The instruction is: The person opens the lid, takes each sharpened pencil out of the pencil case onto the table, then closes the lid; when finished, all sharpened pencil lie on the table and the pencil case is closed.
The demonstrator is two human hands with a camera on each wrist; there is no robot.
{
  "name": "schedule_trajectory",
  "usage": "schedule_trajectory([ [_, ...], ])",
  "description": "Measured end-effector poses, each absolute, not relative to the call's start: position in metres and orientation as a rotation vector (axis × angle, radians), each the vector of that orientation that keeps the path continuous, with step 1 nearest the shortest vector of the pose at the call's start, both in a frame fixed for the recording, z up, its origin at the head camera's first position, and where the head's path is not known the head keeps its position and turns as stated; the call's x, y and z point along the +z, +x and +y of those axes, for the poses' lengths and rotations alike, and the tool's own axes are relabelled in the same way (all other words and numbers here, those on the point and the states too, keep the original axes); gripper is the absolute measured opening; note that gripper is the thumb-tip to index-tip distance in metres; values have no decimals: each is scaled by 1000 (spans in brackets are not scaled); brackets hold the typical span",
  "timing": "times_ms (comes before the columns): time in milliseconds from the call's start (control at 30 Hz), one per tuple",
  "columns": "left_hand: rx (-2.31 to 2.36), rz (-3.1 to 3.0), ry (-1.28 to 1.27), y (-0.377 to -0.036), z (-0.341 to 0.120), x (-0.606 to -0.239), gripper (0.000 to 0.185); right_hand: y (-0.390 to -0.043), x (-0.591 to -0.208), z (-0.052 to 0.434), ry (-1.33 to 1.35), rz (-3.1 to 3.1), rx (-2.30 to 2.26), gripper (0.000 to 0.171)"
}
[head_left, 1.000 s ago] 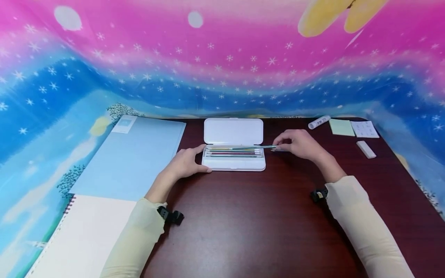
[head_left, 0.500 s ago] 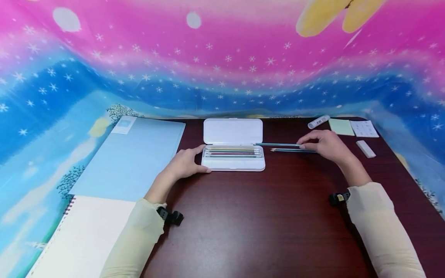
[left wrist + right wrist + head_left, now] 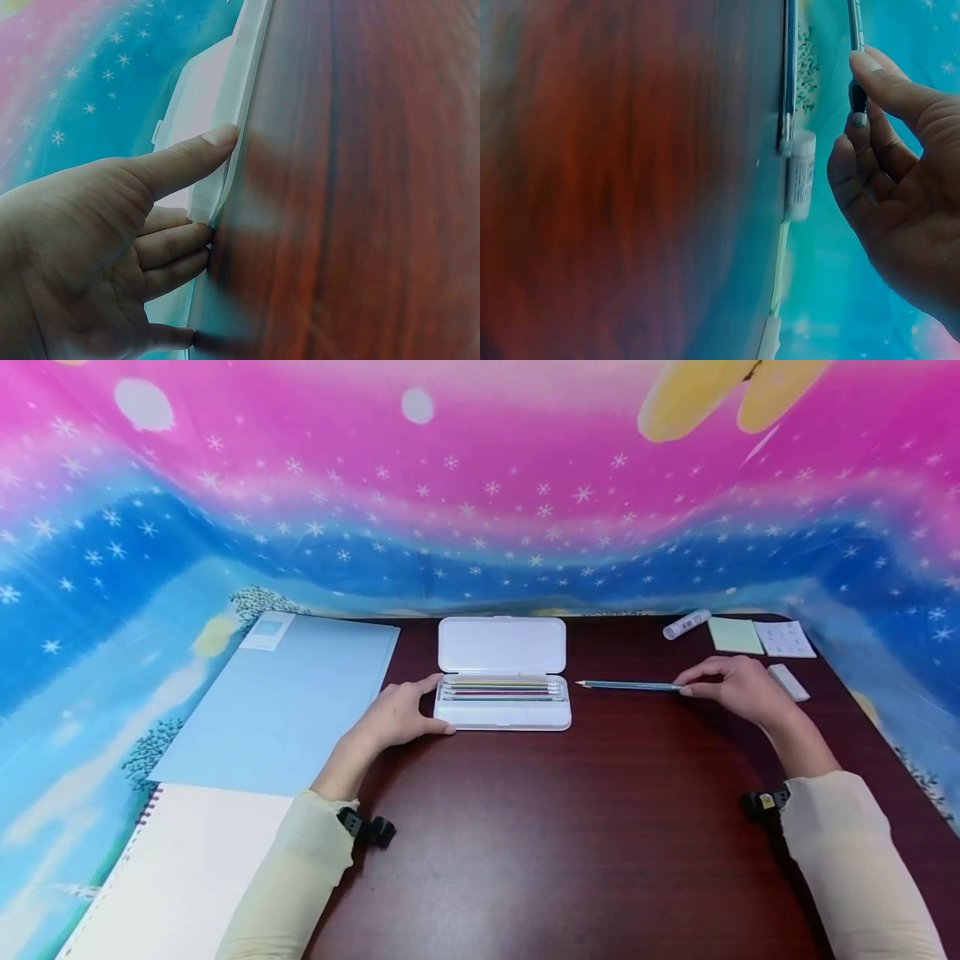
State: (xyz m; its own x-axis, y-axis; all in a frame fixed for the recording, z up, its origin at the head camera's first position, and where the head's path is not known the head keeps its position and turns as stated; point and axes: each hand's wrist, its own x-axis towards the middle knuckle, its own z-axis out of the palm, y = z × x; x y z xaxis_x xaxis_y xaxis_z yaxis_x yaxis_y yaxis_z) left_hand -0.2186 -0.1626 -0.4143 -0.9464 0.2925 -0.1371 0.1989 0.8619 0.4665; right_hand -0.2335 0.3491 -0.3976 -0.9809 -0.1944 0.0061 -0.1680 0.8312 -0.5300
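Note:
A white pencil case [image 3: 517, 723] lies open on the table, its lid [image 3: 502, 643] folded back. Several pencils [image 3: 502, 692] lie side by side inside it. My left hand [image 3: 397, 712] holds the case by its left end, thumb on the front edge and fingers at the end and rear corner. My right hand [image 3: 738, 689] pinches a dark pencil [image 3: 856, 30] near its rear end, right of the case. Another pencil [image 3: 788, 75] lies on the table in the right wrist view; in the head view the two look almost merged, one pointed tip [image 3: 581, 682] facing the case.
A blue folder [image 3: 300, 693] overlaps a white spiral notebook [image 3: 195, 860] on the left. At the back right are a glue stick [image 3: 686, 624], a green sticky-note pad [image 3: 735, 635] and a marked white paper pad [image 3: 785, 639]. A white eraser [image 3: 789, 682] lies by my right hand.
My right hand has moved right, carrying the pencil away from over the case to beside the pencil lying on the table. My left hand has stayed on the case.

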Motion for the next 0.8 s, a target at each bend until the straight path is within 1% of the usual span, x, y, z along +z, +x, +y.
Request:
schedule_trajectory([
  [267,689,2827,377,-218,-162,-415,96,-236,-399,359,-252,2896,-828,18],
  [600,683,2829,370,-218,-163,-416,97,-248,-404,357,-243,2827,-764,21],
  [800,685,2836,377,-218,-163,-415,97,-252,-406,354,-300,2840,-726,17],
])
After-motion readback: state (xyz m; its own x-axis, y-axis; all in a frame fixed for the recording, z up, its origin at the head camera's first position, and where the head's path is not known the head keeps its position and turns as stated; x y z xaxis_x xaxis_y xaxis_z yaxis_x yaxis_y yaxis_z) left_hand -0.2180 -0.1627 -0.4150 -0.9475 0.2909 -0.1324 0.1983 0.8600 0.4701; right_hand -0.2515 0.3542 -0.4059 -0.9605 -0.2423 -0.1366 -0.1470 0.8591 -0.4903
